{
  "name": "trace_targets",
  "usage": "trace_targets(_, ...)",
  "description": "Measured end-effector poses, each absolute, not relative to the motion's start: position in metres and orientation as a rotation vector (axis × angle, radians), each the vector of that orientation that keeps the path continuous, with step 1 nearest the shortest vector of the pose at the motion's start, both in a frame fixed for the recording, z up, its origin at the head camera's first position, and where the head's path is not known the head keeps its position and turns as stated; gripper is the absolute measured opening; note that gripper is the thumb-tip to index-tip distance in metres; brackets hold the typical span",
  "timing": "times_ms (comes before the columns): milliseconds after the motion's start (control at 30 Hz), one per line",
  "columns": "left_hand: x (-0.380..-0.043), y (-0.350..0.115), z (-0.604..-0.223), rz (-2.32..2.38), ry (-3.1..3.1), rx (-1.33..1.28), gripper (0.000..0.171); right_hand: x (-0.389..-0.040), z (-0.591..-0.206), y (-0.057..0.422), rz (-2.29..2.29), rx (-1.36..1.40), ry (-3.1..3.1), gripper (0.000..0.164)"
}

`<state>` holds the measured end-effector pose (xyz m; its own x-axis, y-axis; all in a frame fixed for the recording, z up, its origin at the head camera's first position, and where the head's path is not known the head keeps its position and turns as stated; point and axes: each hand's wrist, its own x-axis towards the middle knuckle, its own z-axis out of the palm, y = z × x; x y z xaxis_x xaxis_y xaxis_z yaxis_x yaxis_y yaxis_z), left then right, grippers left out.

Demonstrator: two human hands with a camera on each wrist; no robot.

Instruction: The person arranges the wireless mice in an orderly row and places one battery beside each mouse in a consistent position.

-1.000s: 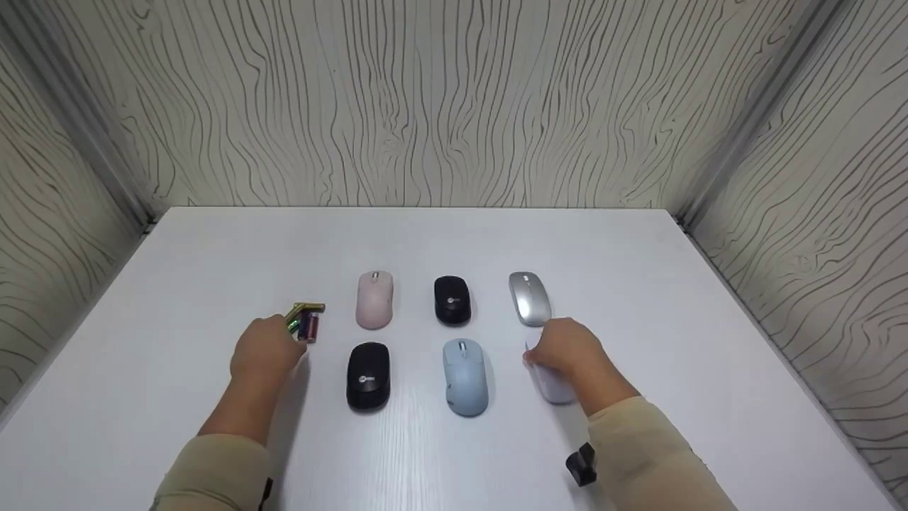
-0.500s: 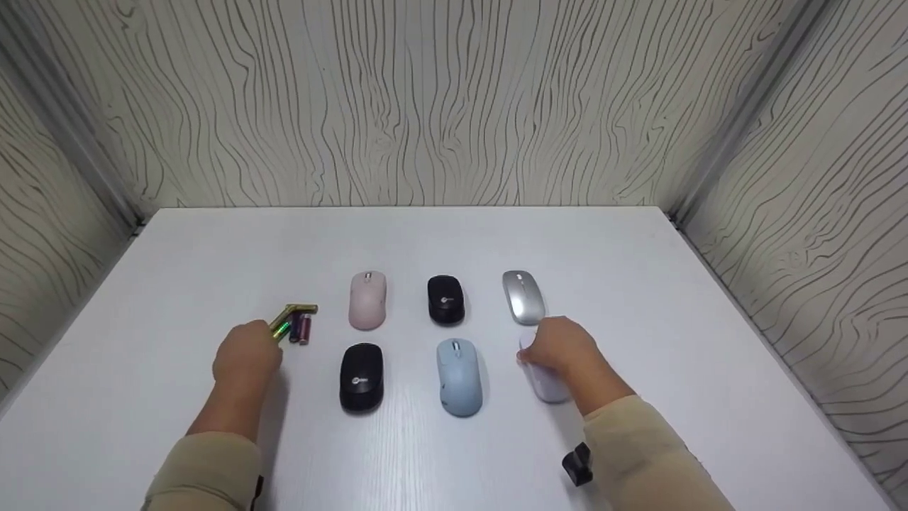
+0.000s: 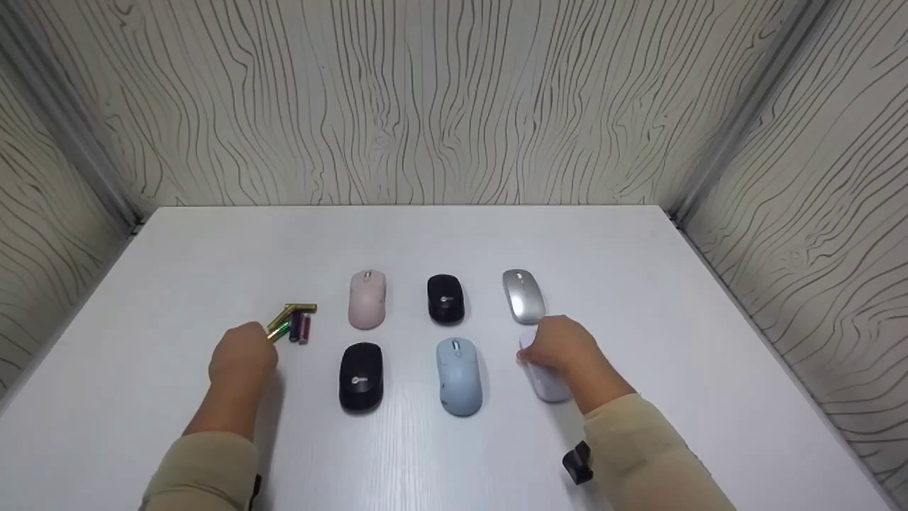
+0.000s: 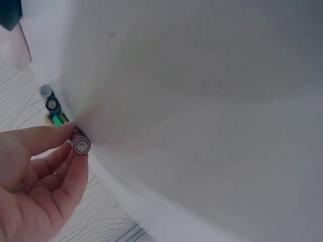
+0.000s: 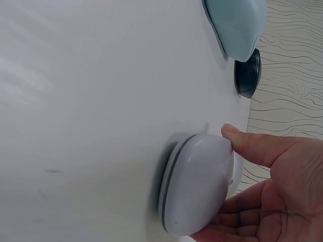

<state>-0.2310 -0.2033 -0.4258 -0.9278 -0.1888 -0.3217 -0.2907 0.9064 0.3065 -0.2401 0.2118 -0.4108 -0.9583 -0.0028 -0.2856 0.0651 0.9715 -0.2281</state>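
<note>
The likeliest trouble lies with the left hand point(image 3: 243, 358): its thumb and fingertips are clamped on a dark-red battery point(image 4: 82, 145) at the left of the table point(image 3: 397, 241), and that round, smooth case could twist or squirt out if the pinch sits off its middle. The loose batteries lie close by on the far right of that hand, among them a green battery point(image 3: 279, 331), a dark battery point(image 3: 294, 330) and a gold battery point(image 3: 301, 308); a sideways nudge could set the cluster rolling, since nothing visible fences them in. Whether the held one touches its neighbours I cannot tell. On the right, the right hand point(image 3: 567, 348) has thumb and fingers closed about the sides of a white mouse point(image 5: 199, 186), which sits on the table; its glossy domed shell could slide under an uneven squeeze. The knuckles are just beside the silver mouse point(image 3: 525, 296) on the far side, so a push that way might knock it askew, while the light-blue mouse point(image 3: 460, 376), to the left, seems safer.
</note>
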Motion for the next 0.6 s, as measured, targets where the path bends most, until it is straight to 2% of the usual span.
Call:
trace_targets(133, -0.230, -0.201, -0.424, 0.514, 2.773, -0.334, 0.024, -0.241, -0.411, 0.213, -0.346, 0.043, 2.837, 0.033)
trace_targets(600, -0.228, -0.177, -0.415, 0.618, 2.783, -0.328, 0.044, -0.239, -0.410, 0.211, -0.354, 0.054, 2.846, 0.035)
